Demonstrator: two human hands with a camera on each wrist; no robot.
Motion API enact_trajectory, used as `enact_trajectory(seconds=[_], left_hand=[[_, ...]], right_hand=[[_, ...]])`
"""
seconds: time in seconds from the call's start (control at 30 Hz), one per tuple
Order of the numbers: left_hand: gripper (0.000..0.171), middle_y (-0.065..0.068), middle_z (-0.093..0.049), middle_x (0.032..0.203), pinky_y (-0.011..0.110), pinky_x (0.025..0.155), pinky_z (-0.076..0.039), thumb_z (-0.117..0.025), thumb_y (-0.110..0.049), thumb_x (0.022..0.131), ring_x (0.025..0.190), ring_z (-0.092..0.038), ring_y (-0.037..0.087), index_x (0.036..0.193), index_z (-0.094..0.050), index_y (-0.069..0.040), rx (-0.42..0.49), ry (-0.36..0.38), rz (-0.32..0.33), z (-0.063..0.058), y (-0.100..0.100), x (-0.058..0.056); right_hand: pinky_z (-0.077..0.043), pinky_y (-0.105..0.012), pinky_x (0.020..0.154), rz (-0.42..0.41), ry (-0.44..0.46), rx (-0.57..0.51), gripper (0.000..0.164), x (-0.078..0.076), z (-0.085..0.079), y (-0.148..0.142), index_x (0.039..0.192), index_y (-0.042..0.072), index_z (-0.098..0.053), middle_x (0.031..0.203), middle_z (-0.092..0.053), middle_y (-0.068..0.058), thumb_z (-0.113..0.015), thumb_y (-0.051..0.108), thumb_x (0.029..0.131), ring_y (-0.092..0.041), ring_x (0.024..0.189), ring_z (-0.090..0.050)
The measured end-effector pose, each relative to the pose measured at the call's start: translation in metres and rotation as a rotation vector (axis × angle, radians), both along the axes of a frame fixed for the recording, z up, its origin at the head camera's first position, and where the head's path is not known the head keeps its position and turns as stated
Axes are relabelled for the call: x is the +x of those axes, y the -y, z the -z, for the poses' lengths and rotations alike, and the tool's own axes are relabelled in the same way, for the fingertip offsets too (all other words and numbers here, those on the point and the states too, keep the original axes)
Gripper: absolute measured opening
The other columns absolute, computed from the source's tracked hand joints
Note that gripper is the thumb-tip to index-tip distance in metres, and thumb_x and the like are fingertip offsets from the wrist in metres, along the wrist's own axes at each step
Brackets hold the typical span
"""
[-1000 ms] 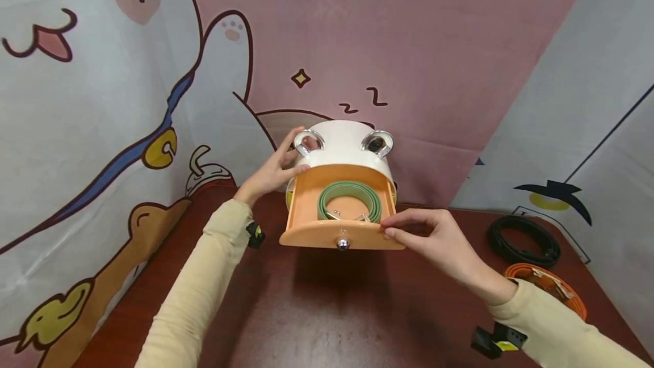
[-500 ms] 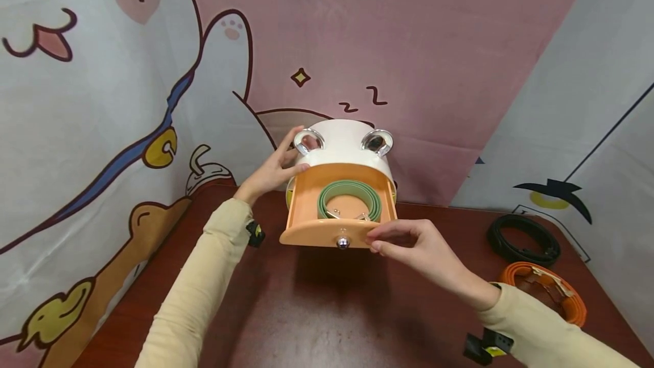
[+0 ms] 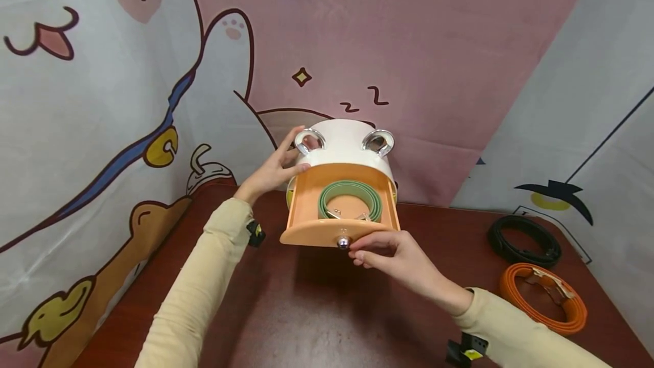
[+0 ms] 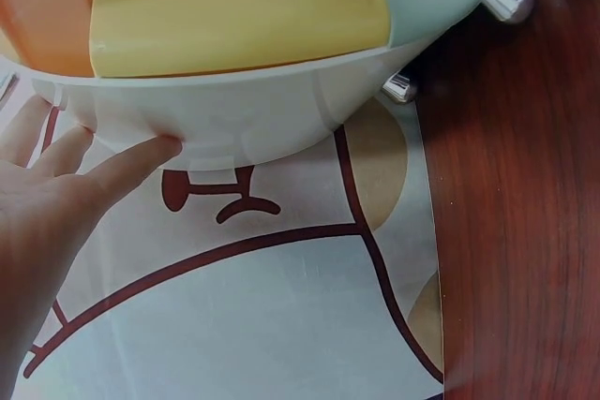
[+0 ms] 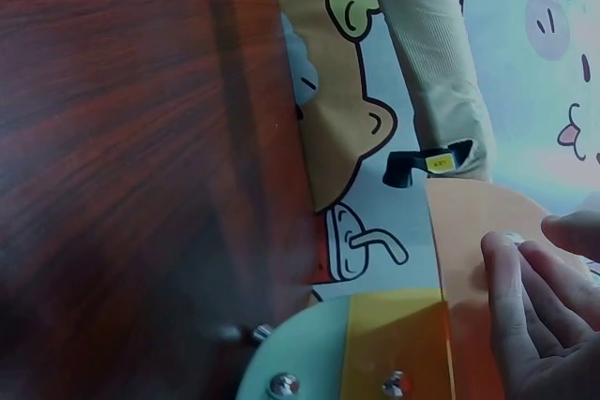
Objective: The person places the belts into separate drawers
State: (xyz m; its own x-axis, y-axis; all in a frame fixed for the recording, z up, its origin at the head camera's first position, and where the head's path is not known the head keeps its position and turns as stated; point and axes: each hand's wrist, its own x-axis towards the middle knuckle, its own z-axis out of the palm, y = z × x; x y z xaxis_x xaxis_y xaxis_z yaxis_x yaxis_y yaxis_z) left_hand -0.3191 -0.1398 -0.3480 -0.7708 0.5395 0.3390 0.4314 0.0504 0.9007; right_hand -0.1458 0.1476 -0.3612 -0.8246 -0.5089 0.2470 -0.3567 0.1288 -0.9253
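Note:
A small white drawer cabinet with silver ear-like rings stands against the backdrop. Its top orange drawer is pulled out, and a coiled green belt with a silver buckle lies inside. My left hand rests against the cabinet's left side, thumb at the front edge; in the left wrist view its spread fingertips touch the white shell. My right hand is at the drawer front, fingertips right beside the round silver knob, thumb and forefinger apart in the right wrist view.
A coiled black belt and a coiled orange belt lie at the right of the dark red table. Below the orange drawer are a yellow drawer and a green drawer. A cartoon cloth hangs behind.
My right hand has slid left along the drawer front, from its right corner to the knob. The left hand and the pulled-out drawer have stayed in place.

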Motion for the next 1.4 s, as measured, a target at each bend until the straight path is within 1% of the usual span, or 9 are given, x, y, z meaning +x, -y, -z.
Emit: enact_trajectory(seconds=[0.33, 0.47, 0.57, 0.7, 0.83, 0.97, 1.03, 1.2, 1.4], left_hand=[[0.081, 0.022, -0.039, 0.147, 0.043, 0.082, -0.054, -0.056, 0.001, 0.096, 0.114, -0.056, 0.04, 0.156, -0.006, -0.021, -0.003, 0.012, 0.0, 0.0, 0.001, 0.0], [0.081, 0.023, -0.038, 0.147, 0.042, 0.082, -0.054, -0.056, 0.001, 0.096, 0.113, -0.057, 0.039, 0.156, -0.007, -0.022, -0.006, 0.009, -0.002, 0.0, 0.002, 0.0], [0.081, 0.023, -0.037, 0.147, 0.042, 0.082, -0.054, -0.056, 0.0, 0.096, 0.114, -0.056, 0.039, 0.156, -0.006, -0.023, -0.008, 0.006, -0.004, 0.0, 0.002, 0.0], [0.081, 0.022, -0.039, 0.147, 0.042, 0.081, -0.054, -0.057, -0.001, 0.096, 0.113, -0.056, 0.039, 0.156, -0.007, -0.024, -0.018, 0.001, -0.01, 0.0, 0.002, -0.001], [0.081, 0.022, -0.041, 0.145, 0.042, 0.081, -0.054, -0.057, -0.001, 0.096, 0.112, -0.057, 0.038, 0.156, -0.008, -0.024, -0.024, 0.005, -0.016, 0.0, 0.003, -0.001], [0.082, 0.021, -0.041, 0.146, 0.042, 0.081, -0.054, -0.057, -0.001, 0.096, 0.113, -0.057, 0.038, 0.156, -0.007, -0.025, -0.023, 0.011, -0.016, -0.001, 0.002, 0.0], [0.082, 0.021, -0.041, 0.146, 0.043, 0.081, -0.054, -0.057, -0.001, 0.096, 0.113, -0.057, 0.038, 0.156, -0.007, -0.025, -0.02, 0.014, -0.013, -0.001, 0.002, 0.0], [0.081, 0.021, -0.042, 0.145, 0.043, 0.081, -0.054, -0.057, 0.0, 0.096, 0.113, -0.056, 0.039, 0.156, -0.008, -0.025, -0.019, 0.009, -0.011, -0.001, 0.001, 0.0], [0.082, 0.022, -0.042, 0.144, 0.043, 0.082, -0.053, -0.057, 0.001, 0.095, 0.114, -0.056, 0.038, 0.156, -0.007, -0.023, -0.011, 0.0, -0.006, 0.0, 0.001, 0.0]], right_hand=[[-0.057, -0.035, 0.069, -0.021, 0.052, -0.007, 0.015, 0.001, 0.014, 0.009, 0.1, -0.008, -0.07, 0.089, -0.071, -0.012, -0.067, 0.004, 0.09, -0.018, 0.078, -0.069], [-0.057, -0.035, 0.069, -0.024, 0.103, -0.004, 0.018, 0.002, 0.019, 0.014, 0.102, -0.011, -0.068, 0.092, -0.07, -0.019, -0.066, 0.003, 0.091, -0.017, 0.08, -0.069], [-0.057, -0.034, 0.068, -0.016, 0.127, -0.005, 0.02, 0.003, 0.022, 0.018, 0.104, -0.012, -0.067, 0.093, -0.07, -0.021, -0.065, 0.003, 0.091, -0.018, 0.08, -0.069], [-0.057, -0.035, 0.067, -0.007, 0.136, 0.002, 0.021, 0.003, 0.026, 0.023, 0.105, -0.011, -0.067, 0.091, -0.071, -0.017, -0.066, 0.004, 0.091, -0.021, 0.079, -0.07], [-0.057, -0.034, 0.067, -0.001, 0.141, 0.006, 0.023, 0.003, 0.028, 0.027, 0.106, -0.009, -0.068, 0.09, -0.072, -0.015, -0.068, 0.007, 0.09, -0.021, 0.079, -0.07], [-0.057, -0.033, 0.068, 0.022, 0.147, -0.004, 0.024, 0.001, 0.029, 0.029, 0.107, -0.01, -0.067, 0.092, -0.071, -0.018, -0.066, 0.008, 0.092, -0.021, 0.079, -0.07], [-0.057, -0.035, 0.068, 0.039, 0.145, -0.008, 0.024, 0.0, 0.03, 0.03, 0.107, -0.01, -0.068, 0.092, -0.071, -0.02, -0.065, 0.009, 0.093, -0.022, 0.079, -0.07], [-0.057, -0.038, 0.068, 0.074, 0.127, -0.028, 0.026, -0.002, 0.031, 0.032, 0.104, -0.01, -0.069, 0.089, -0.071, -0.019, -0.059, 0.013, 0.097, -0.024, 0.077, -0.07], [-0.057, -0.035, 0.063, 0.132, 0.115, -0.037, 0.035, -0.003, 0.032, 0.037, 0.098, -0.01, -0.069, 0.086, -0.072, -0.017, -0.051, 0.019, 0.102, -0.024, 0.073, -0.07]])
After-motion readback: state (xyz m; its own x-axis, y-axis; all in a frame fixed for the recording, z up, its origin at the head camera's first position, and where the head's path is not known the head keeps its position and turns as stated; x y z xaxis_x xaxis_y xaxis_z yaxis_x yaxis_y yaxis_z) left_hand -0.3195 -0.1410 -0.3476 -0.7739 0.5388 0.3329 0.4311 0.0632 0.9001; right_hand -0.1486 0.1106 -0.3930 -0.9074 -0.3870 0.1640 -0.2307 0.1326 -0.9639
